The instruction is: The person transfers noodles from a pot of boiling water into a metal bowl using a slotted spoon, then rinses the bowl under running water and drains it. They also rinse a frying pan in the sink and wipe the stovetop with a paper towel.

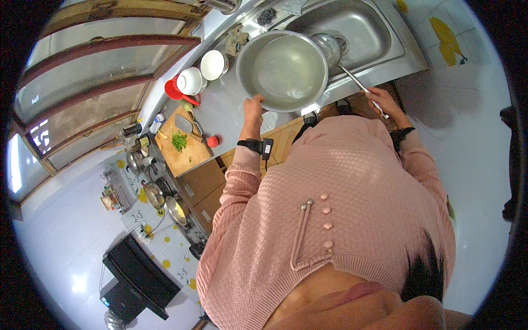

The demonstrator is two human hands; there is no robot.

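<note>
My left hand [253, 112] grips the near rim of a large round metal basin [247, 66], its thumb over the edge. Cloudy, pale yellowish liquid [288, 68] lies in the basin. The basin sits partly over the steel counter and partly over the left end of a stainless steel sink [373, 27]. My right hand [385, 103] is closed around the long handle of a metal ladle or skimmer [328, 48]. Its round head is over the sink, close against the basin's right side and near the drain; whether it has holes is unclear.
White bowls [213, 65], a red plastic strainer [173, 89] and a rag [236, 40] stand left of the basin. Farther left, a wooden cutting board [192, 152] holds a cleaver [183, 123] and chopped greens [179, 141]. A red round item [213, 142] is near the counter's edge.
</note>
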